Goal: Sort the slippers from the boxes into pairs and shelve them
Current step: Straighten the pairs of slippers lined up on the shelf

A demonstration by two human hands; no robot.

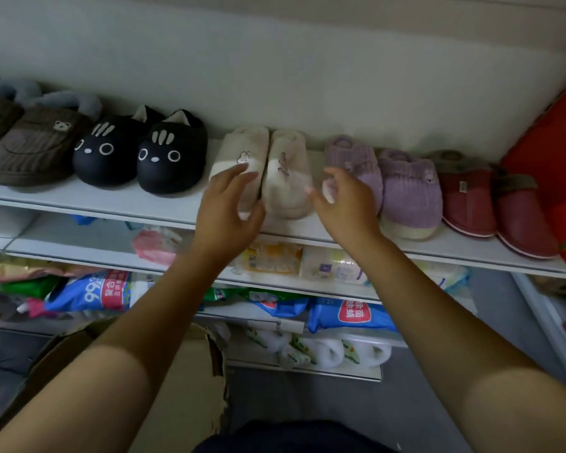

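Observation:
Two cream slippers with small rabbit marks, the left one point(239, 148) and the right one point(288, 171), stand side by side on the top white shelf point(164, 204). My left hand point(226, 207) lies over the toe of the left cream slipper with fingers fairly straight. My right hand point(343, 201) hovers just right of the right cream slipper, fingers loosely curled, holding nothing. Pairs line the same shelf: brown slippers point(33, 148), black cat-face slippers point(141, 152), purple slippers point(402, 188) and dark red slippers point(494, 204).
A red box point(556, 165) stands at the shelf's right end. Lower shelves hold packets, blue bags point(350, 315) and white rolls. An open cardboard box point(177, 380) sits on the floor below my left arm. A white wall backs the shelf.

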